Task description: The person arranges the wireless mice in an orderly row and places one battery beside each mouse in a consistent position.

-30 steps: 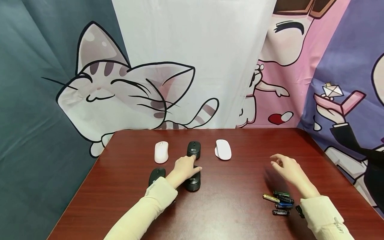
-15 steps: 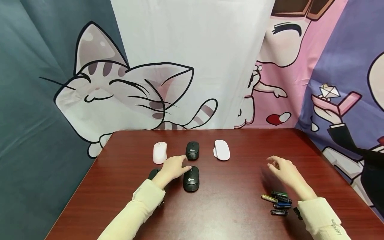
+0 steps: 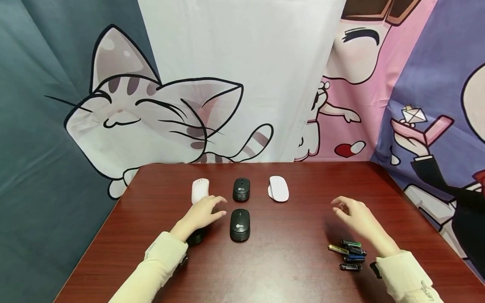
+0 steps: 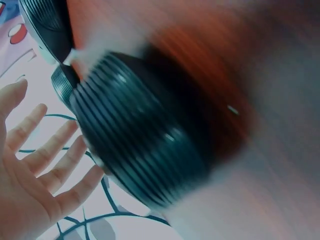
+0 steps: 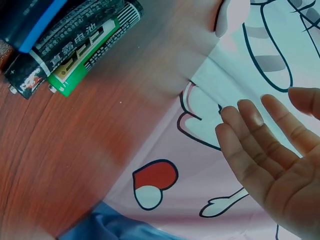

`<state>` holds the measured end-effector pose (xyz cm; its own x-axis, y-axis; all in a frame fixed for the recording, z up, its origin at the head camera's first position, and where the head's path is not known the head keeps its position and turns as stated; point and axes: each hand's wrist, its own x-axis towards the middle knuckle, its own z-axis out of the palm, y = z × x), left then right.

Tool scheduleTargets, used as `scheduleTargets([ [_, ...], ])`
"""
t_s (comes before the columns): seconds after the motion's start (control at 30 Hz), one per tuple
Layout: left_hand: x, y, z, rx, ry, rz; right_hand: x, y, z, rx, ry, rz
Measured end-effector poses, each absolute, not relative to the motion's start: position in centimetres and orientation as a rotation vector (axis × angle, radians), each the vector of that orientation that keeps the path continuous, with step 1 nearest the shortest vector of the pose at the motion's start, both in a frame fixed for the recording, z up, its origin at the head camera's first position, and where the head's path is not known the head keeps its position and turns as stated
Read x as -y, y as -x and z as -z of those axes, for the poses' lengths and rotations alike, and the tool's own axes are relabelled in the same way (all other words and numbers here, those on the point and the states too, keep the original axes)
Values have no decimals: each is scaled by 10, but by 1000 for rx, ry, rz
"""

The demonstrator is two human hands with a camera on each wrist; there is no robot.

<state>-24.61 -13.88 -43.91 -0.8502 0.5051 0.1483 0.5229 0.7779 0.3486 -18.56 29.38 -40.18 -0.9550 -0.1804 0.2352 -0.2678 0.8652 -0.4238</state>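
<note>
My left hand [image 3: 201, 212] hovers over the left part of the table, fingers loosely spread and holding nothing. It covers most of a black computer mouse [image 3: 195, 239]. A ribbed black mouse [image 4: 140, 132], blurred, shows large in the left wrist view beside the spread fingers. To the right of that hand lie a front black mouse [image 3: 240, 225] and a rear black mouse [image 3: 241, 189]. My right hand [image 3: 353, 215] hangs in the air beyond a cluster of batteries [image 3: 350, 267], its fingers loosely bent with nothing in them. A green-ended battery [image 5: 82, 62] shows in the right wrist view.
A white mouse [image 3: 199, 189] lies just behind the left hand, partly covered by it. Another white mouse [image 3: 278, 189] sits at the back middle of the reddish-brown table [image 3: 288, 252]. A dark object [image 3: 375, 269] pokes out beside the right sleeve. Printed curtains [image 3: 235, 38] hang behind the table.
My left hand has moved left, away from the two middle black mice, and now covers the left black mouse. The right hand stays nearly in place. The view has shifted slightly.
</note>
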Motion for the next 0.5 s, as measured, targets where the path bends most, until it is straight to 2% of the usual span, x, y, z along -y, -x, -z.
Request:
scheduleTargets([
  [0.2, 156, 244, 442, 2897, 796, 663, -293, 184, 402, 2849, -412, -683],
  [0.5, 172, 241, 442, 2832, 826, 765, -289, 190, 403, 2896, -676, -623],
])
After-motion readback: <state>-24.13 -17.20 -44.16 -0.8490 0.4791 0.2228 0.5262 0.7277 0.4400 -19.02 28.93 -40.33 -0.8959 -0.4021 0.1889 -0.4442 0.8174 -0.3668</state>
